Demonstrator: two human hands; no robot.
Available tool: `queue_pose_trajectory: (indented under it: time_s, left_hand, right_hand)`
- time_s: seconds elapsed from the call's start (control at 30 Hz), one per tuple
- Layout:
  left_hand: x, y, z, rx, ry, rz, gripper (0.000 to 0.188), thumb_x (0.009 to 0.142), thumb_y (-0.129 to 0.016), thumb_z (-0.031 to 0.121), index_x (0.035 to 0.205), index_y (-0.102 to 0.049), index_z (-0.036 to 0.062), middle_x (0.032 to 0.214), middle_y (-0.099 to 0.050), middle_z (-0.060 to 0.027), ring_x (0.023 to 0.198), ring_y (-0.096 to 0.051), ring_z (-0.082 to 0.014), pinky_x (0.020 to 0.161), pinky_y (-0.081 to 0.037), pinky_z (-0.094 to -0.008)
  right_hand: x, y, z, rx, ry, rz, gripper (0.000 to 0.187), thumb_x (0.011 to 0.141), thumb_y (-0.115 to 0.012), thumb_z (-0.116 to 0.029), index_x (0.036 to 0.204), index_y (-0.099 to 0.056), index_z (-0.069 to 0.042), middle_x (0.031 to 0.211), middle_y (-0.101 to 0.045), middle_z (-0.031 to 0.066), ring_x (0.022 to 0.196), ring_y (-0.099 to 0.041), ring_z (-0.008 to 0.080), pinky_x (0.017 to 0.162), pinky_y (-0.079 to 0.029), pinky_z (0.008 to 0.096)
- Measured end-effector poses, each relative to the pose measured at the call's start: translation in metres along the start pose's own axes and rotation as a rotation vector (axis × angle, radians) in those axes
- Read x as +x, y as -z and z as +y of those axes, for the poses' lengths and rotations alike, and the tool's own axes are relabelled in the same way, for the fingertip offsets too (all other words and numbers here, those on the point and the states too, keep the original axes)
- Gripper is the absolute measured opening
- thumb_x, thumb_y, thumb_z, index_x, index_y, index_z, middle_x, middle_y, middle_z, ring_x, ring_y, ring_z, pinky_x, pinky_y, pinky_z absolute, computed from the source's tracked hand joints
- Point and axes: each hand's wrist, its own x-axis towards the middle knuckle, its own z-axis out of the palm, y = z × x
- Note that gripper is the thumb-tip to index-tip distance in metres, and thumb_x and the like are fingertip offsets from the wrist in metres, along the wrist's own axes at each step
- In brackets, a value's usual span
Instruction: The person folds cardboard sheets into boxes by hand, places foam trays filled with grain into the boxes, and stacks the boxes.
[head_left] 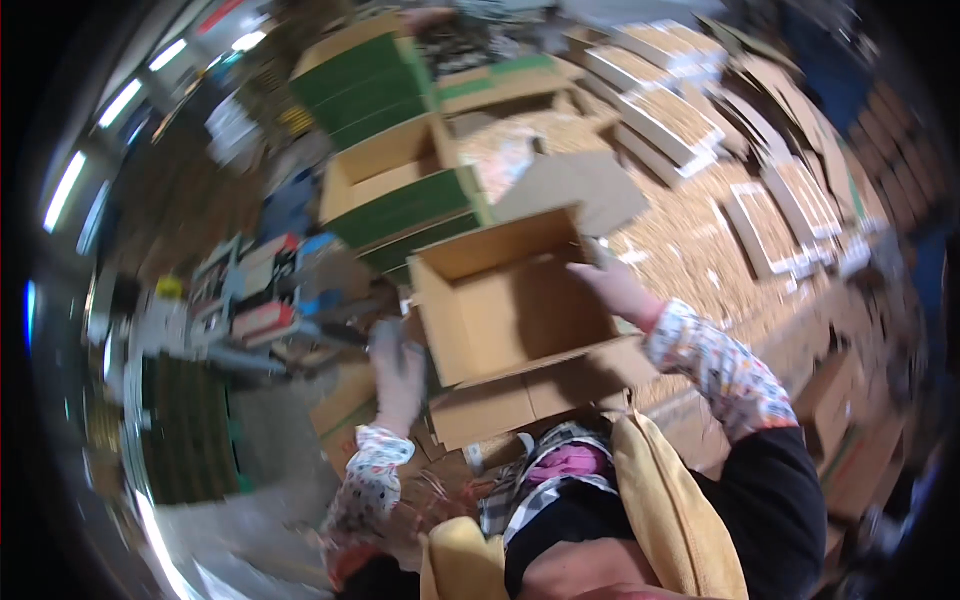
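Note:
An open, empty cardboard box (520,300) stands before me with its mouth up. Its near flap (540,393) is folded outward towards my body. My right hand (618,288) grips the box's right wall, fingers reaching over the top edge. To the left of the box is my left hand (397,375), smeared by motion. A gap seems to lie between it and the box's left wall. Both forearms wear patterned sleeve covers.
Green-sided open cartons (395,185) stand in a row beyond the box. A loose grey cardboard sheet (575,195) lies on the brown worktop (680,240). White-edged trays (670,125) are at the far right. Racks of parts (265,290) stand to the left.

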Motion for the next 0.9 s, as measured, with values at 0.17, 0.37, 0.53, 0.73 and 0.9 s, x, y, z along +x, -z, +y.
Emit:
queue_pose_trajectory:
  time_s: [0.17,0.37,0.53,0.73,0.9]
  left_hand:
    - [0.119,0.010,0.087,-0.539,0.309,0.034,0.057,0.087,-0.057,0.012,0.139,-0.037,-0.0009,0.133,-0.048,-0.0154,0.116,-0.048,-0.0207,0.096,-0.040,-0.0312]
    - [0.149,-0.012,0.055,-0.393,0.368,-0.050,0.056,0.076,-0.054,0.001,0.131,-0.048,-0.0011,0.120,-0.057,-0.0134,0.105,-0.055,-0.0199,0.092,-0.043,-0.0287]
    - [0.151,0.004,0.052,-0.163,0.417,-0.234,0.058,0.070,-0.050,-0.001,0.129,-0.050,-0.0018,0.116,-0.058,-0.0119,0.088,-0.058,-0.0156,0.077,-0.047,-0.0248]
    - [0.111,0.011,0.067,-0.134,0.311,-0.080,0.055,0.071,-0.050,-0.009,0.126,-0.054,-0.0012,0.124,-0.057,-0.0147,0.114,-0.054,-0.0225,0.100,-0.039,-0.0307]
    - [0.087,0.004,0.034,-0.744,0.529,0.198,0.054,0.079,-0.051,-0.002,0.132,-0.047,0.0005,0.131,-0.051,-0.0154,0.118,-0.051,-0.0240,0.100,-0.040,-0.0307]
  right_hand:
    - [-0.017,-0.004,0.005,0.326,0.009,-0.036,0.088,0.091,-0.048,-0.057,0.144,-0.019,0.007,0.146,-0.031,0.0273,0.138,-0.028,0.0344,0.112,-0.027,0.0396]
    - [-0.124,0.033,0.271,1.201,-0.225,1.314,0.063,0.090,-0.064,-0.031,0.138,-0.036,-0.001,0.132,-0.049,0.0144,0.122,-0.047,0.0222,0.102,-0.037,0.0342]
    - [-0.121,-0.014,0.345,0.974,-0.460,1.201,0.081,0.081,-0.073,-0.008,0.144,-0.023,0.000,0.129,-0.049,0.0136,0.113,-0.051,0.0201,0.096,-0.043,0.0303]
    - [-0.137,0.024,0.292,1.317,-0.304,1.090,0.042,0.093,-0.057,-0.023,0.129,-0.046,-0.005,0.119,-0.059,0.0077,0.111,-0.056,0.0192,0.089,-0.049,0.0358]
    - [-0.118,0.112,0.200,1.146,-0.182,0.723,0.046,0.098,-0.047,-0.032,0.128,-0.049,0.003,0.117,-0.061,0.0108,0.105,-0.059,0.0195,0.089,-0.048,0.0328]
